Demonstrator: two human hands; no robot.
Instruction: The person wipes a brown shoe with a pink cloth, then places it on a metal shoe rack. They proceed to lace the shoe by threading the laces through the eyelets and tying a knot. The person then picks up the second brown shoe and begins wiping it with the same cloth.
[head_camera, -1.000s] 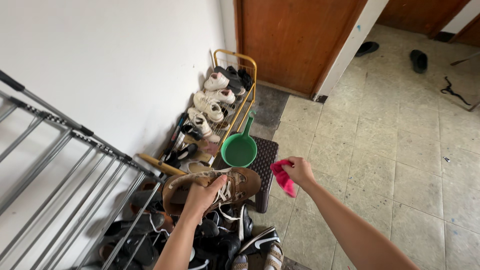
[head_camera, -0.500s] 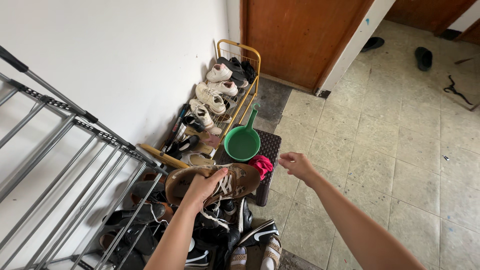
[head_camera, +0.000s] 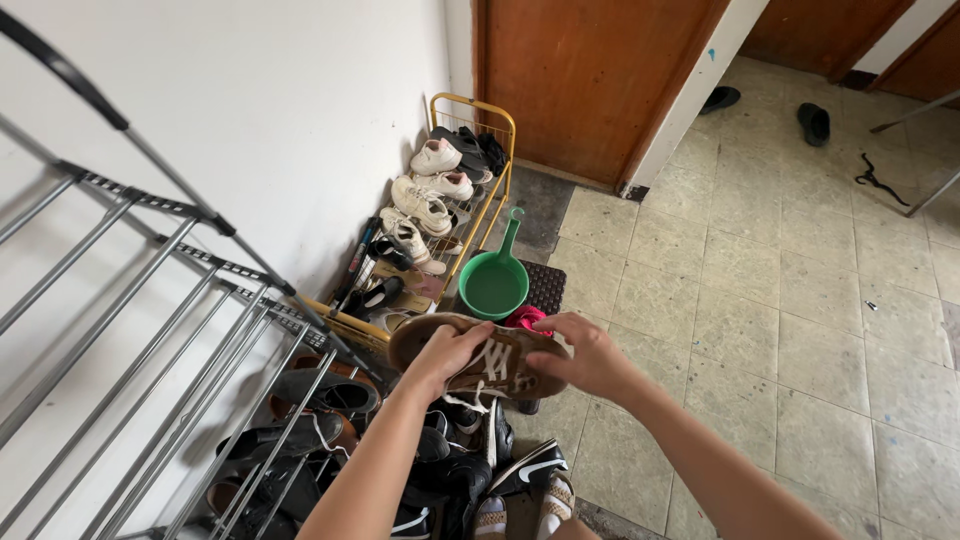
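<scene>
My left hand (head_camera: 449, 352) grips the heel side of a worn brown shoe with white laces (head_camera: 490, 362), held up in front of me. My right hand (head_camera: 585, 352) now grips its toe end. Just behind the shoe a pink cloth (head_camera: 524, 317) lies on a dark woven stool (head_camera: 545, 287), beside a green plastic scoop (head_camera: 494, 282) with a long handle.
A yellow wire shoe rack (head_camera: 497, 180) with several pale sneakers stands against the white wall. A grey metal drying rack (head_camera: 150, 300) fills the left. Several dark shoes (head_camera: 450, 470) are piled on the floor below my arms. A brown door (head_camera: 580, 80) lies ahead; tiled floor spreads right.
My right hand dropped the pink cloth on the stool, then came over and took hold of the shoe's toe end. The shoe moved slightly right and up.
</scene>
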